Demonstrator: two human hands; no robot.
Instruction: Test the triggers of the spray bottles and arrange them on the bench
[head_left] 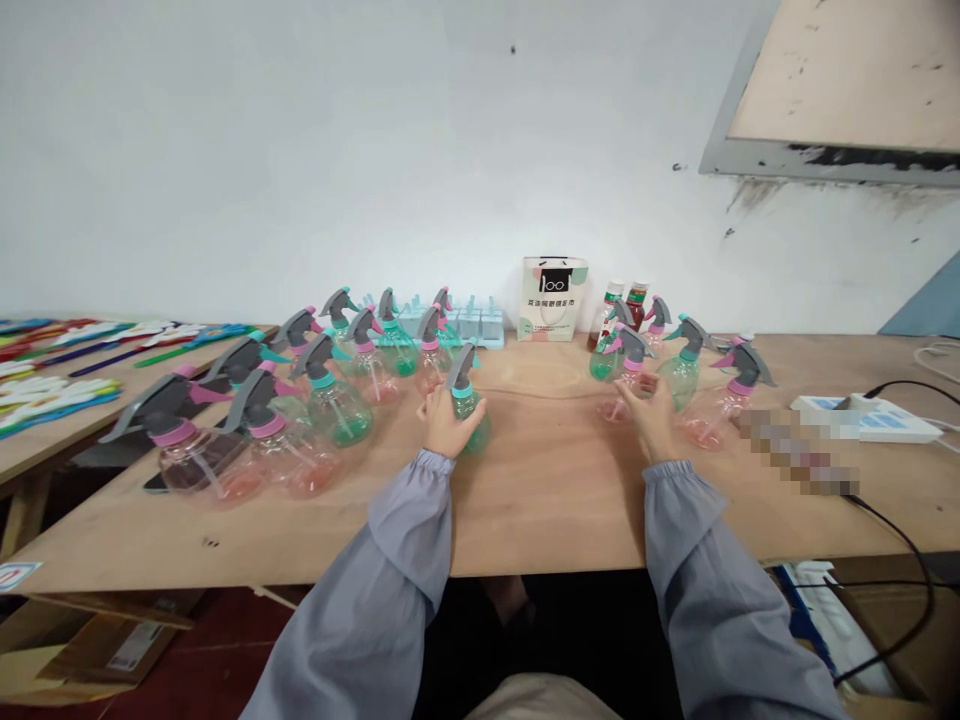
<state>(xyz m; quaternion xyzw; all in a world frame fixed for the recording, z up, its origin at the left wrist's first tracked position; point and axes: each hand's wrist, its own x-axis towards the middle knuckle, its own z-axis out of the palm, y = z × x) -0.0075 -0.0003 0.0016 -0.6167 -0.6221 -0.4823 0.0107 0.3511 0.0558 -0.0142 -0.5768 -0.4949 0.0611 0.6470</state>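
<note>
My left hand [448, 420] is wrapped round a green spray bottle [475, 432] with a grey head and turquoise collar, upright on the table. My right hand [649, 412] is closed at the neck of a pink spray bottle [613, 408]; part of that bottle is hidden behind the fingers. Close to the right hand stand another green spray bottle [682, 378] and a pink spray bottle [709, 415]. Left of my left hand, several pink and green spray bottles stand in rows, among them a green one [341, 412] and a pink one [300, 465].
A paper bag [553, 300] leans at the wall beside two red-filled bottles [636, 305]. Light-blue moulds [480, 325] stand behind the left rows. At the right lie a white power strip [870, 418] and cables. Colourful flat pieces cover the left table [45, 450].
</note>
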